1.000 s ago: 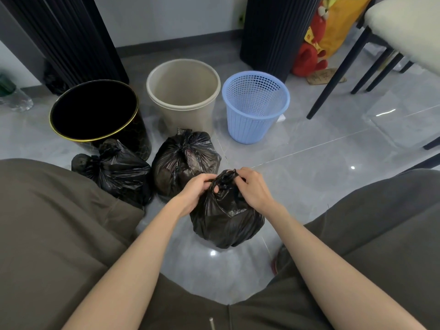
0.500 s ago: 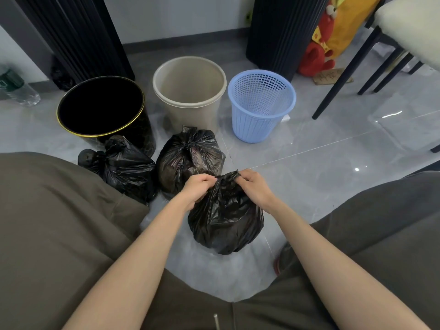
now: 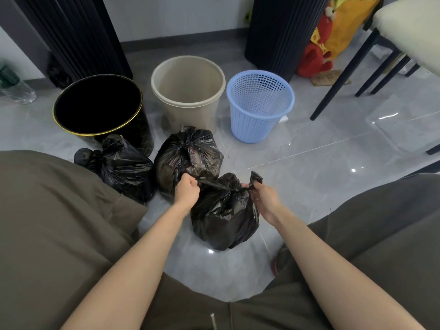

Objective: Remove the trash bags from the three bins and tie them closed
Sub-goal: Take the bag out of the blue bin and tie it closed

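Observation:
Three bins stand in a row on the grey floor: a black bin with a gold rim (image 3: 78, 125), a beige bin (image 3: 166, 101) and a blue mesh basket (image 3: 252, 125). None has a bag in it. Two knotted black trash bags lie in front of them, one on the left (image 3: 123, 165) and one in the middle (image 3: 188, 153). A third black bag (image 3: 223, 220) sits between my knees. My left hand (image 3: 187, 191) grips one end of its top, and my right hand (image 3: 262, 196) pinches the other end, the two ends stretched apart.
Dark chair legs (image 3: 342, 77) and a pale seat stand at the right. A red and yellow plush toy (image 3: 316, 55) leans against a black ribbed column (image 3: 281, 32). A plastic bottle (image 3: 14, 86) lies at the far left. My brown-trousered knees flank the bag.
My hands were together at the top of the third bag; they have now pulled outward, drawing its two ends apart and tight. The view has tilted slightly.

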{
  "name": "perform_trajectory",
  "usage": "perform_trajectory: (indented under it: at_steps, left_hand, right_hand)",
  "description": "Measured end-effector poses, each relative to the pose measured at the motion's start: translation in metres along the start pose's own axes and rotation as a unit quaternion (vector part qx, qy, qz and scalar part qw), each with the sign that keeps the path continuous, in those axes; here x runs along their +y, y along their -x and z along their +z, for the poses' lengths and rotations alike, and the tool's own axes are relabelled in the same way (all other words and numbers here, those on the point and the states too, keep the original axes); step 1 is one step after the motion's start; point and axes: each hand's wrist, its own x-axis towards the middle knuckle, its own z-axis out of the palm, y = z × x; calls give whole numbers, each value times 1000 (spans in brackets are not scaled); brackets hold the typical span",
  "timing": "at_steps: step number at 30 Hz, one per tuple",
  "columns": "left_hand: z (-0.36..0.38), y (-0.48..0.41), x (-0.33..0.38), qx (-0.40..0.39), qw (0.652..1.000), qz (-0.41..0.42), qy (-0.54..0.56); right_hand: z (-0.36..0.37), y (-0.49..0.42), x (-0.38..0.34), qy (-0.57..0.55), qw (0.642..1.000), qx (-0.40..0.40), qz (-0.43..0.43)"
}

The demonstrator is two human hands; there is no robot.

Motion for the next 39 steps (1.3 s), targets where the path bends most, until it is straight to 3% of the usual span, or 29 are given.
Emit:
perform_trajectory:
  at_steps: [1, 3, 6, 10, 17, 25, 31, 35, 37, 39]
  left_hand:
    - [3, -2, 6, -18, 992, -40, 122]
    - [8, -2, 14, -53, 940, -101, 321]
    - [13, 0, 18, -85, 892, -114, 429]
    - [18, 5, 17, -95, 897, -100, 419]
    - [20, -3, -11, -41, 899, -156, 407]
    - [21, -1, -5, -52, 914, -120, 385]
    - [20, 2, -16, -30, 864, -163, 475]
    - [19, 2, -5, -36, 870, -144, 471]
    - [16, 0, -1, -38, 864, -145, 480]
    - [17, 1, -2, -55, 868, -165, 465]
  right_hand:
    - [3, 0, -2, -1, 1000, 5, -4]
    - [8, 0, -7, -12, 1000, 0, -13]
    - [12, 2, -10, -15, 999, -32, -10]
    - [19, 2, -4, -40, 999, -6, 25]
    - [1, -8, 12, -253, 954, 76, 140]
    - [7, -11, 8, -210, 970, 37, 116]
    - [-1, -12, 16, -257, 953, 80, 138]
    - [5, -8, 7, -170, 978, 78, 91]
    - [12, -4, -2, -6, 997, 72, 41]
    - [18, -2, -7, 133, 989, 71, -11]
